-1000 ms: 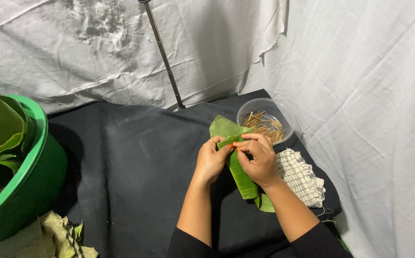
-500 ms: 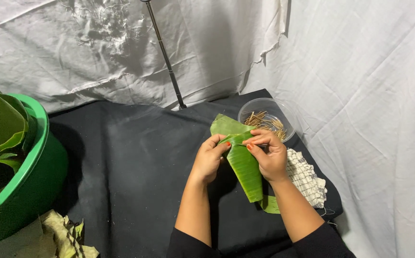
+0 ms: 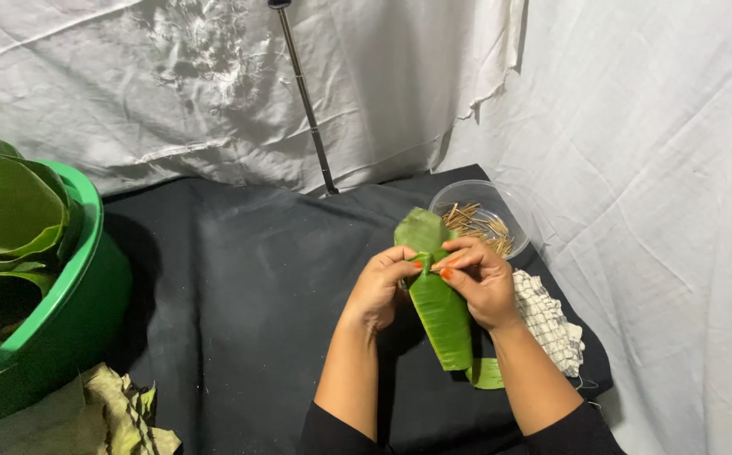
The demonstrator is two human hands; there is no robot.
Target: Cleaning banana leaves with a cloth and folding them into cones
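Makeshift home craft or food-prep corner.
Creased white cloth backdrop [image 3: 619, 168], black cloth-covered table [image 3: 239, 286], round green plastic tub [image 3: 71, 312] of leaves.

Creased white sheets [image 3: 619, 126] are hanging as backdrop behind and to the right. A black cloth [image 3: 239, 278] is covering the bench. A thin metal pole [image 3: 305, 101] is leaning against the sheets.

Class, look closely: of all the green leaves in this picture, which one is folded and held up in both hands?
The narrow folded leaf, pinched between left hand and right hand. The others sit curled in the green tub, untouched.
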